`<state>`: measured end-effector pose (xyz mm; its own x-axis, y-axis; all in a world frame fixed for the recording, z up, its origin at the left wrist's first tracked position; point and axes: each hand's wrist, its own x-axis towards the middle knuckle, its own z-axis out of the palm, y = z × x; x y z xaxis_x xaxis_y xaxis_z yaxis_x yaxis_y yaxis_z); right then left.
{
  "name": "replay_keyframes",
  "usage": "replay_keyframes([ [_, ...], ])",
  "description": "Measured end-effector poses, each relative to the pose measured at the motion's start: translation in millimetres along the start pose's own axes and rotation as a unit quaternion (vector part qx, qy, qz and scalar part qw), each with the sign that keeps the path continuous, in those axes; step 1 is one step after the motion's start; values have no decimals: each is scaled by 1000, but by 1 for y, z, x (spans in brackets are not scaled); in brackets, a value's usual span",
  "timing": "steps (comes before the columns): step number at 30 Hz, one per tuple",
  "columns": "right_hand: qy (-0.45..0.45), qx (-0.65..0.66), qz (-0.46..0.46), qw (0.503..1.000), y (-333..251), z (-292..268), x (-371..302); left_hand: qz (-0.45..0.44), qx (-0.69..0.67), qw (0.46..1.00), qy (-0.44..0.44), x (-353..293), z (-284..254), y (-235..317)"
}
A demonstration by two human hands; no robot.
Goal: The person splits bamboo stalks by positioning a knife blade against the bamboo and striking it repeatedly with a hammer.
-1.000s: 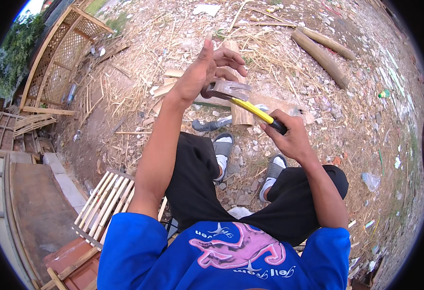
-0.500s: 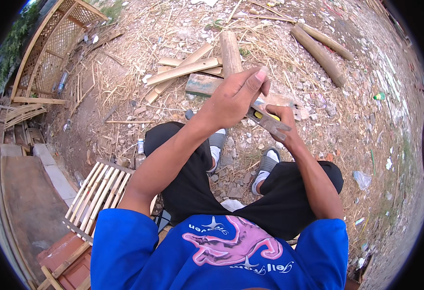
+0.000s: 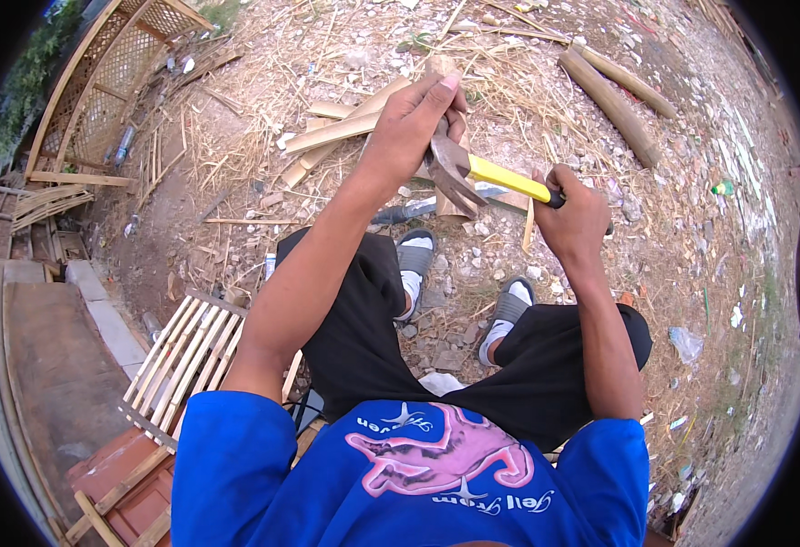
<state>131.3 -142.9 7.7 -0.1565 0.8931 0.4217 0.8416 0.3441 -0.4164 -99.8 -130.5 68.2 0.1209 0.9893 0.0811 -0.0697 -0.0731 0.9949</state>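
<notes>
A claw hammer (image 3: 507,177) with a yellow handle, black grip and worn metal head is in my right hand (image 3: 571,211), whose fingers wrap round the grip. The hammer lies roughly level, its claw pointing down toward me. My left hand (image 3: 409,126) is at the head end, thumb up and fingers curled; whether it holds the head or something small is hidden. Beneath the hammer, a round log (image 3: 456,202) lies partly covered by my left hand. A dark, flat length (image 3: 409,213) that looks like a blade lies low across it. A thin wood strip (image 3: 528,228) hangs beside my right hand.
Split wood pieces (image 3: 336,135) lie crossed beyond my left forearm. Two long poles (image 3: 614,109) rest at the far right. At my left is a slatted wooden panel (image 3: 186,365), with a lattice frame (image 3: 113,91) farther off. Stones, straw and litter cover the ground.
The hammer has swung round from close by my right wrist to lie between my hands. My left hand has moved a little left and away from me; my right hand has moved right.
</notes>
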Motion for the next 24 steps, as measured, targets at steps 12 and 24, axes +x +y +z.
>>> replay_keyframes([
  [12,146,-63,-118,980,30,-30,15,-195,-270,941,67,0,45,-17],
  [24,-41,2,-49,998,32,3,9,-205,-276,937,64,2,42,-23],
])
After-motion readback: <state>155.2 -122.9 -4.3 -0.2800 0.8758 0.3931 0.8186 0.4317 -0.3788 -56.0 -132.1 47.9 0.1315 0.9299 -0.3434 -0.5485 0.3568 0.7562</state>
